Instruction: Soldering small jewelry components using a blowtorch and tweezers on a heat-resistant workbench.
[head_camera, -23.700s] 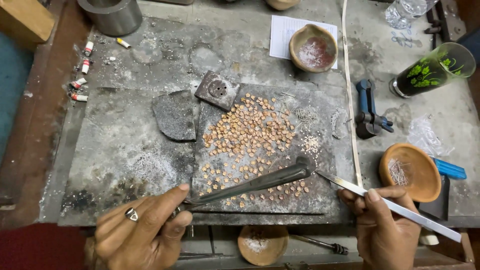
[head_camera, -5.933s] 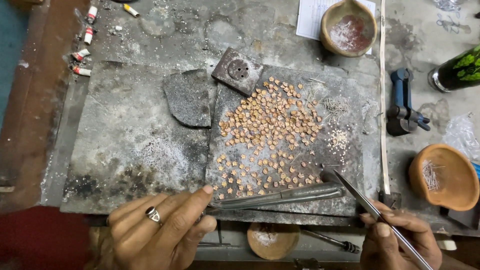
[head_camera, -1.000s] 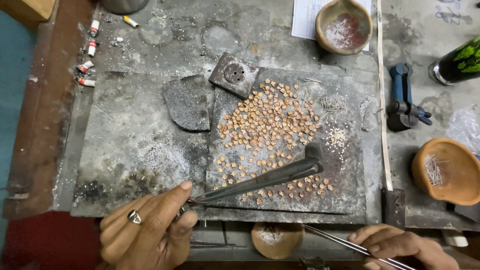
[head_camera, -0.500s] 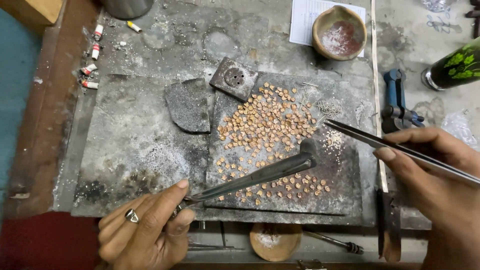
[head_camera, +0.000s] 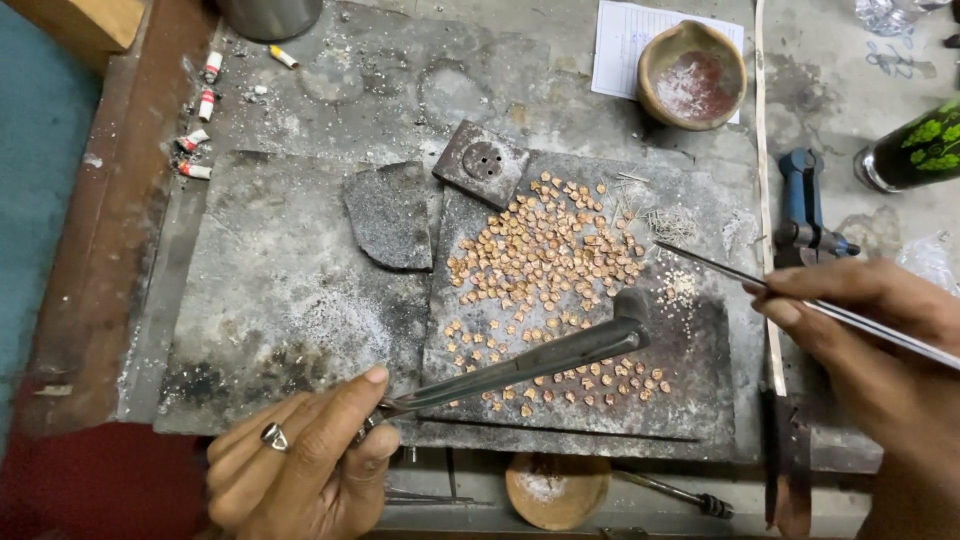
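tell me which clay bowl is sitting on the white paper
The clay bowl at the top, with reddish residue inside; the other bowl sits below the slab's near edge.

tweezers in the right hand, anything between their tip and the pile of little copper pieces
Nothing visible. The tweezers in the right hand point left over bare slab, with only fine wire bits and pale grains beneath. The copper pieces begin just beyond. The dark tool held by the left hand lies lower, off that line.

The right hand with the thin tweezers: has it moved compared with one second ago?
Yes. The right hand rose from the bench's near edge and now holds the tweezers beside the blue tool.
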